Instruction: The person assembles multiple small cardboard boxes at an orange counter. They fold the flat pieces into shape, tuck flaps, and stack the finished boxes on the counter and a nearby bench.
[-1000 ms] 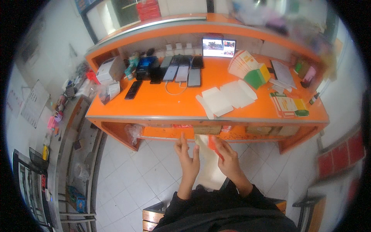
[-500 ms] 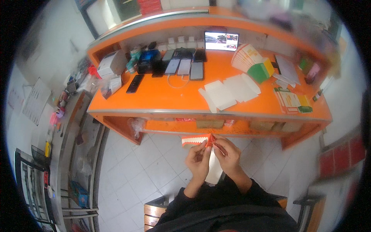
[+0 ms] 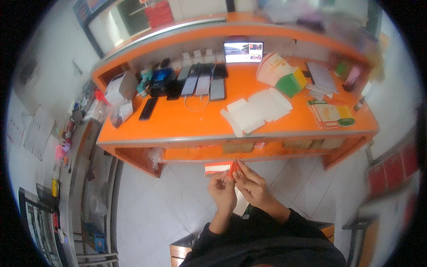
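Observation:
Both hands are raised in front of me, in the gap between my lap and the desk. They hold a small folded card piece [image 3: 217, 168], red-orange with a white zigzag band. My left hand [image 3: 222, 194] pinches its lower edge between thumb and fingers. My right hand [image 3: 257, 190] grips the right end, its fingers pressed together around the fold. A pale cream strip [image 3: 240, 204] shows below the hands; whether it joins the card I cannot tell. The fingertips hide part of the fold.
An orange desk [image 3: 178, 125] spans the view ahead. On it lie an unfolded white carton [image 3: 255, 110], fanned printed cards [image 3: 272, 69], several phones [image 3: 217, 89], a lit screen [image 3: 243, 52] and a white printer [image 3: 121, 86]. A metal shelf [image 3: 84, 173] stands at left.
My right fingers have shifted and now lie straighter along the right end of the card. The hands and card sit slightly lower and farther left, while the whole view has tilted.

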The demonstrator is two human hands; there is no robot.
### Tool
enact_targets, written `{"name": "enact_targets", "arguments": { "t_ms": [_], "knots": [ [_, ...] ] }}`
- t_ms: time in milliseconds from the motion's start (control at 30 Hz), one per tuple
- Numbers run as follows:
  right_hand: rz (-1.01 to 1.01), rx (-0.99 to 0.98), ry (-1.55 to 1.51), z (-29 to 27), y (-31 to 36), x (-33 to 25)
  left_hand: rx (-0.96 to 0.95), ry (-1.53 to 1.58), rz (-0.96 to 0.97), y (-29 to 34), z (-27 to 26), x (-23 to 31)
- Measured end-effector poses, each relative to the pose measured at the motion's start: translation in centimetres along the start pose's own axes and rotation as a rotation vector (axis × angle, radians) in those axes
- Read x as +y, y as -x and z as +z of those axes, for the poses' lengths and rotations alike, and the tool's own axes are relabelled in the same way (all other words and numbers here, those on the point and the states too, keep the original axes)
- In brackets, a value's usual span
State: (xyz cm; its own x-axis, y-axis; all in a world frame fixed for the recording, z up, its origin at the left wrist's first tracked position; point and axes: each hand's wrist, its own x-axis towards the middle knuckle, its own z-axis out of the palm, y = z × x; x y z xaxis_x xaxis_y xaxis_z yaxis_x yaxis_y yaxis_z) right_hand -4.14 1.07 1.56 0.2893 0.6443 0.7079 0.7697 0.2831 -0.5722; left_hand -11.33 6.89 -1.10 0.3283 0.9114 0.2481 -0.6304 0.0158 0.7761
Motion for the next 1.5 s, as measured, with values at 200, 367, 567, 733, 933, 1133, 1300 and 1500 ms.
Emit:
{"name": "enact_targets", "arguments": {
  "t_ms": [200,367,567,733,933,1133,1300,1500],
  "knots": [
    [0.247,0.255,-0.212,-0.4,0.6,2.6,-0.271,0.071,-0.283,-0.8,1.5,1.1],
    [0.443,0.529,-0.578,-2.7,0.5,6.0,-0.252,-0.696,0.356,-3.1,0.3,0.8],
    [0.643,0.276,-0.481,-4.2,-0.1,7.1,-0.291,-0.512,-0.362,-6.8,3.1,-1.9],
    [0.42,0.374,0.176,-6.0,-2.3,10.3,-0.35,-0.448,-0.274,-8.8,7.1,-5.8],
    [0.047,-0.174,0.123,-11.0,-6.7,11.5,-0.26,0.376,-0.54,-13.3,12.3,-10.3],
    [0.349,0.04,-0.183,-14.7,-6.2,17.0,-0.692,1.228,-0.456,-19.3,21.7,-13.1],
    [0.292,0.012,0.119,-19.0,-8.8,19.4,-0.762,1.148,-0.659,-22.0,25.1,-18.0],
    [0.253,-0.161,0.633,-25.3,-15.2,25.4,-0.772,0.499,-0.668,-26.2,29.9,-17.2]
  ]
}}
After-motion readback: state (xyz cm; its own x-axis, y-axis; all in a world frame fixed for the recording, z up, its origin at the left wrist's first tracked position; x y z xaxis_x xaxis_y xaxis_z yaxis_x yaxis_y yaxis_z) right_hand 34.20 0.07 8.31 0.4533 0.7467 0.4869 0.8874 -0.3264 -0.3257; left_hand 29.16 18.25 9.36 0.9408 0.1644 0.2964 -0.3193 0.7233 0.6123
